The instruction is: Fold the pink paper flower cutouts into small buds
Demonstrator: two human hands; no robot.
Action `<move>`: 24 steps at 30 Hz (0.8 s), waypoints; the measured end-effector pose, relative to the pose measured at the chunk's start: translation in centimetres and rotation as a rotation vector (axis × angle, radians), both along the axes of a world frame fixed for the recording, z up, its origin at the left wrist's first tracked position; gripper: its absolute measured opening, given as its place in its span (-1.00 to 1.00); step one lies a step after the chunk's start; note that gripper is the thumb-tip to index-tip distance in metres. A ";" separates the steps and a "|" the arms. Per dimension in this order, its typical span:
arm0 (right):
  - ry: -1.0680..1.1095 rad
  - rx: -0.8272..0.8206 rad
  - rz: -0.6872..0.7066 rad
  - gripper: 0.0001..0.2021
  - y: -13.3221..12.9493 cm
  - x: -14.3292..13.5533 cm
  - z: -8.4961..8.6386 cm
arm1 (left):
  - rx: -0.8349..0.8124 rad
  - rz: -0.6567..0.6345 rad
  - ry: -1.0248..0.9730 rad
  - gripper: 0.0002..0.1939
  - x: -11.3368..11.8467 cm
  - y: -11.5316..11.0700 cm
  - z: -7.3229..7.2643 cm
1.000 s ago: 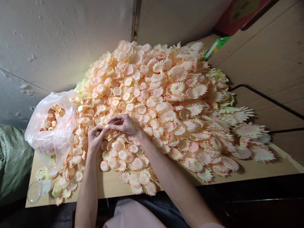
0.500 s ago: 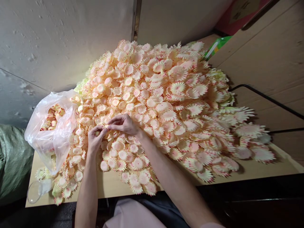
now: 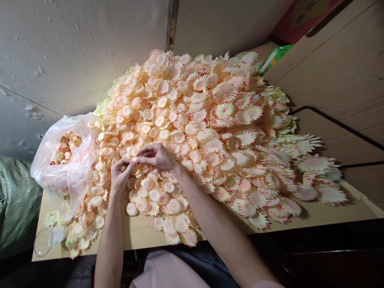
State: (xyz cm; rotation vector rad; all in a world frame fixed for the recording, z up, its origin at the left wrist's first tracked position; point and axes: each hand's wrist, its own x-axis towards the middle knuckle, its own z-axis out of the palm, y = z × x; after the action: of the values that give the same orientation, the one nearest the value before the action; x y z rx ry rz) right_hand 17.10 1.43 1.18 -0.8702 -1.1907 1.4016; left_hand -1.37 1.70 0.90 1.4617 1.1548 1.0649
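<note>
My left hand (image 3: 121, 175) is closed in a pinch over the pile, thumb and forefinger tips together. Close against it, the fingertips of my right hand (image 3: 157, 157) pinch too, and the two hands nearly touch. Whatever lies between the fingertips is too small and too hidden to make out. Around and under both hands spreads a big heap of artificial flower heads (image 3: 207, 146), cream and pale pink with red-tipped, notched petals. A clear plastic bag (image 3: 75, 176) stands left of my hands, holding several curled-up flower pieces (image 3: 67, 147).
A clear round cup (image 3: 43, 242) lies at the near left corner of the wooden table (image 3: 141, 236). Walls close in behind, and cardboard (image 3: 339, 72) with a black rod (image 3: 339, 123) stands at the right. A green sack (image 3: 18, 208) is at the far left.
</note>
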 end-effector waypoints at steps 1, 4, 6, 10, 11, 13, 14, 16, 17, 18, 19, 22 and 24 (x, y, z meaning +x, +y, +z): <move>0.008 -0.004 0.002 -0.74 0.0 0.0 0.0 | -0.004 -0.006 -0.006 -0.72 0.0 0.0 0.0; 0.041 -0.017 -0.008 -0.75 0.0 0.0 -0.2 | -0.009 -0.018 -0.007 -0.72 0.1 -0.1 0.2; 0.061 -0.019 -0.018 -0.75 0.1 0.0 -0.4 | -0.010 -0.026 0.005 -0.72 0.1 -0.2 0.3; 0.084 -0.011 -0.012 -0.77 0.1 0.0 -0.6 | -0.002 -0.032 0.031 -0.71 0.2 -0.2 0.6; 0.090 -0.013 -0.008 -0.78 0.1 0.0 -0.5 | 0.006 -0.030 0.038 -0.72 0.2 -0.2 0.6; 0.099 -0.021 -0.008 -0.79 0.0 0.0 -0.4 | 0.019 -0.029 0.051 -0.72 0.2 -0.3 0.7; 0.100 -0.025 -0.009 -0.80 0.0 0.0 -0.3 | 0.024 -0.028 0.056 -0.72 0.2 -0.3 0.7; 0.101 -0.025 -0.012 -0.80 0.0 0.0 -0.2 | 0.024 -0.027 0.062 -0.72 0.2 -0.3 0.7; 0.103 -0.021 -0.013 -0.80 0.0 0.0 -0.3 | 0.018 -0.028 0.062 -0.72 0.2 -0.3 0.7; 0.105 -0.016 -0.014 -0.80 0.0 0.0 -0.3 | 0.011 -0.029 0.058 -0.72 0.2 -0.3 0.7; 0.107 -0.010 -0.016 -0.79 0.1 0.0 -0.4 | 0.005 -0.030 0.053 -0.72 0.2 -0.3 0.7; 0.108 0.004 -0.018 -0.79 0.2 0.1 -0.7 | -0.005 -0.024 0.034 -0.73 0.2 -0.3 0.7; 0.112 0.003 -0.011 -0.79 0.2 0.1 -0.8 | -0.005 -0.021 0.024 -0.74 0.2 -0.3 0.7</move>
State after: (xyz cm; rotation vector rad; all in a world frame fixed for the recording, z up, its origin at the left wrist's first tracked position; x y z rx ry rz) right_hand 17.19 1.64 0.40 -0.7843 -1.1013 1.4209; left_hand -1.13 1.39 1.57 1.4833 1.1559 1.0313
